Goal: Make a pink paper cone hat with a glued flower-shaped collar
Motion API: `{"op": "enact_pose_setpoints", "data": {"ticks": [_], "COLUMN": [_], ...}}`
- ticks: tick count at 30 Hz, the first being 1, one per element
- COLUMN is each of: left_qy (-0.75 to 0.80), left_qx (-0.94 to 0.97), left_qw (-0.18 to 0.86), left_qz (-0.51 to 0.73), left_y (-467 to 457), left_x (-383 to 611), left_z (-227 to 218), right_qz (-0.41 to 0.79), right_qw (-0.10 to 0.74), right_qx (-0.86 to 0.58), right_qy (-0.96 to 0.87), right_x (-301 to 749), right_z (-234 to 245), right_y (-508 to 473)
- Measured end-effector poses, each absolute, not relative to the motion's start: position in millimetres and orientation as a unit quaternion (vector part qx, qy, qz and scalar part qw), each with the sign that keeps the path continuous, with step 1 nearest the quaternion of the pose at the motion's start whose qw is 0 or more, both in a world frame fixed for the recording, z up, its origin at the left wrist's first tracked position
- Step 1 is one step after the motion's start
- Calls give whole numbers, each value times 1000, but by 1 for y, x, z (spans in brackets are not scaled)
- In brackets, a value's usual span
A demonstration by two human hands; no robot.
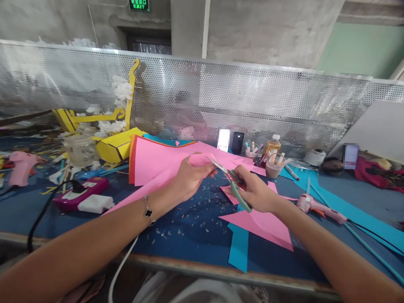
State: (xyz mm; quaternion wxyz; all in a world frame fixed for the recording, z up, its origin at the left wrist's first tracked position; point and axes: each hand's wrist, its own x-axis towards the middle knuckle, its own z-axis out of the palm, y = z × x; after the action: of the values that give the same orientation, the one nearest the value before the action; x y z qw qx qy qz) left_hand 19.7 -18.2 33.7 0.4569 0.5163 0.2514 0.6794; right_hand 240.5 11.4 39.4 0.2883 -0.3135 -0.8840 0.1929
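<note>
Bare forearms (96, 238) of mine stretch over the table (198, 248) toward the scissors (224, 168). Nearer me than the scissors lie a blue strip (238, 250) and a pink scrap (265, 226). My right hand (255, 191) wraps the scissors' green handles, blades partly parted. Just left of the scissors, my left hand (192, 177) pinches pink paper (199, 160). If that paper sags, I think the cut could wander; my left hand, so near the blades, could get nicked. Left of the scissors spreads a pink sheet (158, 161); if joined to my piece, which I can't tell, its weight could tug. Beyond the scissors, rightward, a bottle (271, 146) might tip if bumped.
</note>
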Motion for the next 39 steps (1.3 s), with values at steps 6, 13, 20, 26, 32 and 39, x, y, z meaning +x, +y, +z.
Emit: {"op": "enact_pose_setpoints", "data": {"ticks": [6,13,20,26,32,39], "left_qy": [222,218,230,217,211,216], "left_qx": [496,527,550,521,493,527], "left_qw": [485,487,475,500,531,511], "left_qz": [686,661,648,656,656,644], "left_y": [-16,-13,-19,-17,-19,-25], "left_x": [20,17,17,18,20,23], "left_z": [33,30,31,33,35,34], "right_qz": [208,241,282,334,362,370], "right_qw": [269,281,274,282,308,298], "right_qx": [-330,-312,-309,-306,-284,-283], "right_qy": [-881,-875,-866,-846,-833,-833], "right_x": [244,247,243,240,237,236], "right_z": [44,47,48,44,38,44], "right_y": [13,14,8,12,15,8]}}
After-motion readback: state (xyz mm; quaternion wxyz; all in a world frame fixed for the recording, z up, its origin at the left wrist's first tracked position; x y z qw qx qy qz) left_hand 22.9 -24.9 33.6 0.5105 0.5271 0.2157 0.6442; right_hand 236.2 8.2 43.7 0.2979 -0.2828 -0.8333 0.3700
